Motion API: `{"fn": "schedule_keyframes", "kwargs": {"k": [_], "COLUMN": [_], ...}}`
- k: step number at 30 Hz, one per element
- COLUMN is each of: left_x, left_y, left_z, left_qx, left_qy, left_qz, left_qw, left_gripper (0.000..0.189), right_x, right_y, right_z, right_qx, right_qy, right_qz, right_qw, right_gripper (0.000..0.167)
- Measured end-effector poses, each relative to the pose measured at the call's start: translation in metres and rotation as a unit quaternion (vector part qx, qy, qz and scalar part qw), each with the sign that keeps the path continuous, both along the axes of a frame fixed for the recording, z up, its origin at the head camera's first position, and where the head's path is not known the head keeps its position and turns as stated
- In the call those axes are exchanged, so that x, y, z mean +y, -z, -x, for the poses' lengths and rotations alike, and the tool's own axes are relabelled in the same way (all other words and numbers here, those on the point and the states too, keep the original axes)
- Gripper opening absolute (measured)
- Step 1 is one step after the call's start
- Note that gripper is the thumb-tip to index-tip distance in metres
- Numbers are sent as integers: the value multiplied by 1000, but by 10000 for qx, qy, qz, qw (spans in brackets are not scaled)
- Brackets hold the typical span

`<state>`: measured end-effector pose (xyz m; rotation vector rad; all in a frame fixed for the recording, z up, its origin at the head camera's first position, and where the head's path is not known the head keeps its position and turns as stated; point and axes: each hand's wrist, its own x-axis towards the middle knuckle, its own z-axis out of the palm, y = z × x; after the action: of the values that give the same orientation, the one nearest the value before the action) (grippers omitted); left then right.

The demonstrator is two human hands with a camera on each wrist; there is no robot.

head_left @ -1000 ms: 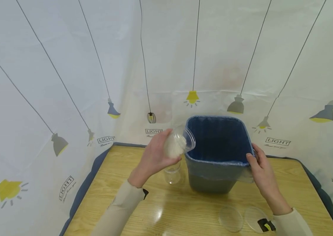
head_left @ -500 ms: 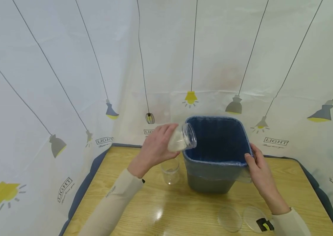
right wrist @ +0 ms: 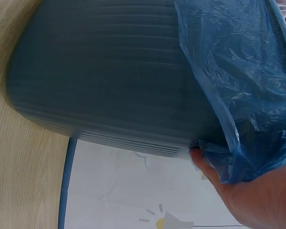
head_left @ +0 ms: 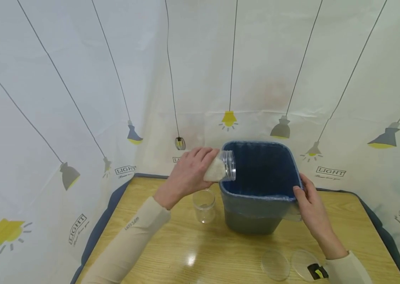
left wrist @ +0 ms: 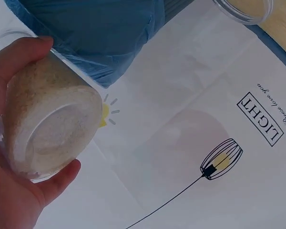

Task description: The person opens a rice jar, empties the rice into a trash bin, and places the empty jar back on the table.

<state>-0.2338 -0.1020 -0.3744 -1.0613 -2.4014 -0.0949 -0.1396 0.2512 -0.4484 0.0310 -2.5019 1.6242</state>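
Observation:
My left hand (head_left: 190,169) grips a clear jar (head_left: 215,170) with whitish, grainy contents. The jar lies nearly on its side, its open mouth over the left rim of a grey-blue trash bin (head_left: 251,223). In the left wrist view, the fingers and thumb wrap round the jar (left wrist: 62,119) near its base. A blue bag (right wrist: 233,62) lines the bin and folds over its rim. My right hand (head_left: 315,215) holds the bin's right rim, thumb over the edge and fingers outside, pinching the liner. The bin's bottom inside is too dark to make out.
A second clear jar (head_left: 205,213) stands upright on the wooden table (head_left: 171,252), left of the bin. Two clear round lids (head_left: 275,265) lie near the front right, one partly under a small black piece (head_left: 317,271). Lamp-printed white sheeting (head_left: 192,79) surrounds the table.
My left hand has tipped the jar further, from slanted to nearly horizontal, with its mouth turned towards the bin. My right hand has kept its hold on the rim.

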Motion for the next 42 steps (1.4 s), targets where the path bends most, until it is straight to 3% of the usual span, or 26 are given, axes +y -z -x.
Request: {"fn": "schedule_keyframes", "kwargs": {"k": [11,23,30,42], "left_x": [3,8,11,14], "left_y": [-8,-11,-13,-13], "left_z": [2,6,7,8], "left_qx": [171,729,821,796], "left_qy": [25,231,244,209], "left_qz": [379,754,1054,1128], "left_qw": [9991,9942,9907,9902], "left_gripper": [86,90,94,95], "right_x": [-2,-3,-4,-3], "right_y": [0,0,-1,-3], "right_z": [1,1,0,-2], "right_qx": [168,48,18,42], "right_qy": [22,42,95,70], "right_qz": [-18,55,-15,-24], "right_qw": [9999,10000,10000,10000], "right_gripper": [61,61,61,61]}}
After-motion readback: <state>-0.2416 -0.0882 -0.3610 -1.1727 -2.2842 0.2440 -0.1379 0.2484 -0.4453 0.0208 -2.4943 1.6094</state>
